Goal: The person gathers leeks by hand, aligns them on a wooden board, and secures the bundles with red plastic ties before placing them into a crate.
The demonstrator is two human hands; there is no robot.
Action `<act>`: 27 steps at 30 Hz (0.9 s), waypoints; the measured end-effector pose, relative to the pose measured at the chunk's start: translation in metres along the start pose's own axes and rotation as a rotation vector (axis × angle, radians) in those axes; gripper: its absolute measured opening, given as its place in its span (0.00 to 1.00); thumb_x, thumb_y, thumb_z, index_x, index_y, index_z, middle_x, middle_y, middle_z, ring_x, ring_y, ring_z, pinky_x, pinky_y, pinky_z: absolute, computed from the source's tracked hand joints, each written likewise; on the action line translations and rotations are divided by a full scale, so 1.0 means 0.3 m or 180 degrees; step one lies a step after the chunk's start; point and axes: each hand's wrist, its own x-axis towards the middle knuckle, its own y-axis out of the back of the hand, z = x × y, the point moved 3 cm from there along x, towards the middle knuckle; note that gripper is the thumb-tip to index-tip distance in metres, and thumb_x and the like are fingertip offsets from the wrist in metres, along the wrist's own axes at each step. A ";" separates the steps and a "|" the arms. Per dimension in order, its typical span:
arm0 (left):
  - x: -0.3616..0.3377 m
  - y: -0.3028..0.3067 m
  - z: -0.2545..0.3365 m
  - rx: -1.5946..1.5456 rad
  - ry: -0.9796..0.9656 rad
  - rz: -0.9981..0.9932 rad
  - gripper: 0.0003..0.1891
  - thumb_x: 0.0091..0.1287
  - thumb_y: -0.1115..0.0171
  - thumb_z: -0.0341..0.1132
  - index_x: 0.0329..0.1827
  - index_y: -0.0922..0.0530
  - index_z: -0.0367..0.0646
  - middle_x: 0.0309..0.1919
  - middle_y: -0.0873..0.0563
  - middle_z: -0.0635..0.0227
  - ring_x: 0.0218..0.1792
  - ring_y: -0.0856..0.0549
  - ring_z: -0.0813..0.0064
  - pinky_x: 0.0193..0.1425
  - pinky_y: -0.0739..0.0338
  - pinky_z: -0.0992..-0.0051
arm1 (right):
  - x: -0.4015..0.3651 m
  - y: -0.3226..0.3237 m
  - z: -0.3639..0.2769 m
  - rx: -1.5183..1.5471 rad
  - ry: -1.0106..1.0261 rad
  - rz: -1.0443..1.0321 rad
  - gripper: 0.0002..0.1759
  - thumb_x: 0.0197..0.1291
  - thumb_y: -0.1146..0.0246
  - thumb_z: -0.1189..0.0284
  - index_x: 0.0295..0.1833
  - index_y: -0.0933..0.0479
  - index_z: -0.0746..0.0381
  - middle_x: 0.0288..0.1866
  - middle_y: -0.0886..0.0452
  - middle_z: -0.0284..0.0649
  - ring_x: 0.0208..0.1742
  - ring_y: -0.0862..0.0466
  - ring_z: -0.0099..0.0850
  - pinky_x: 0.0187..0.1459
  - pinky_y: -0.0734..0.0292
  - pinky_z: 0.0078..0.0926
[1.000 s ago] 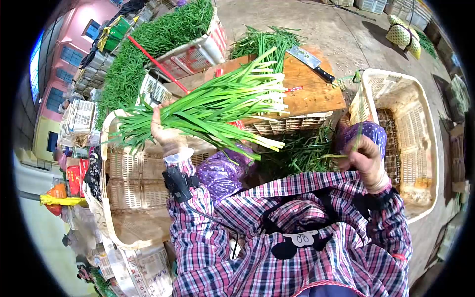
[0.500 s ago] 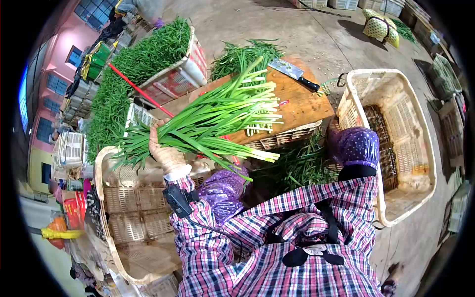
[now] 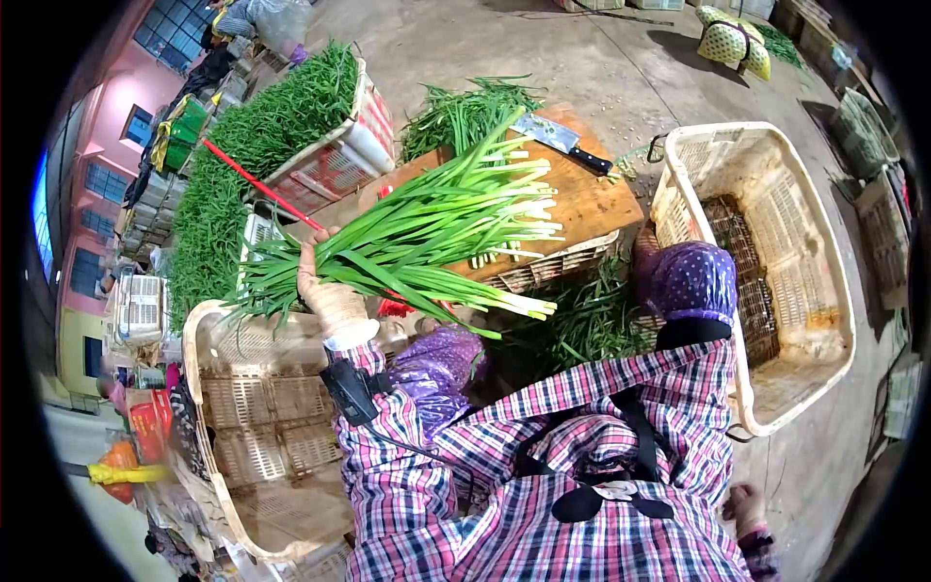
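My left hand point(image 3: 333, 296) is wrapped round a big bunch of long green stalks point(image 3: 407, 228), near its leafy end. The pale cut ends point right, over a wooden board point(image 3: 592, 199). On the board's far side lies a cleaver point(image 3: 558, 134) with a black handle. More greens point(image 3: 465, 114) are heaped at the board's far left edge. My right hand point(image 3: 745, 506) is low at the right, beside my body and below the right crate, small and blurred, its fingers unclear and nothing visible in it.
An open pale crate point(image 3: 199, 388) stands at the left, another point(image 3: 844, 320) at the right. A crate heaped with greens point(image 3: 373, 121) is at the back left, a red pole point(image 3: 257, 184) beside it. Loose leaves point(image 3: 592, 335) lie between my purple-covered knees. A tied yellow bundle point(image 3: 732, 44) is far back.
The view has shifted slightly. My right hand has come further into view at the lower right. My left hand still grips the bunch, whose stalk ends sit slightly further right over the board.
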 end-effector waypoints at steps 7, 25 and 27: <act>-0.115 -0.008 0.039 0.0192 -0.0309 -0.0045 0.14 0.69 0.50 0.44 0.42 0.24 0.42 0.42 0.16 0.61 0.46 0.19 0.65 0.56 0.25 0.60 | -0.186 -0.389 -0.900 0.0377 0.2077 -0.1411 0.06 0.61 0.41 0.75 0.39 0.23 0.68 0.24 0.22 0.35 0.24 0.23 0.21 0.28 0.28 0.19; -0.206 0.003 0.085 0.0085 -0.0622 -0.0359 0.16 0.72 0.55 0.45 0.36 0.25 0.43 0.35 0.19 0.66 0.47 0.21 0.63 0.56 0.26 0.57 | -0.462 -1.032 -1.173 -0.0168 0.5212 -0.2603 0.18 0.56 0.36 0.68 0.54 0.24 0.56 0.40 0.18 0.43 0.40 0.18 0.42 0.41 0.23 0.32; -0.181 0.027 0.077 -0.0168 -0.0686 -0.0630 0.16 0.72 0.56 0.45 0.37 0.26 0.44 0.33 0.21 0.69 0.46 0.22 0.63 0.55 0.26 0.57 | -0.457 -1.009 -1.152 -0.0544 0.5623 -0.2276 0.17 0.56 0.36 0.66 0.53 0.23 0.55 0.38 0.19 0.42 0.39 0.19 0.44 0.38 0.24 0.35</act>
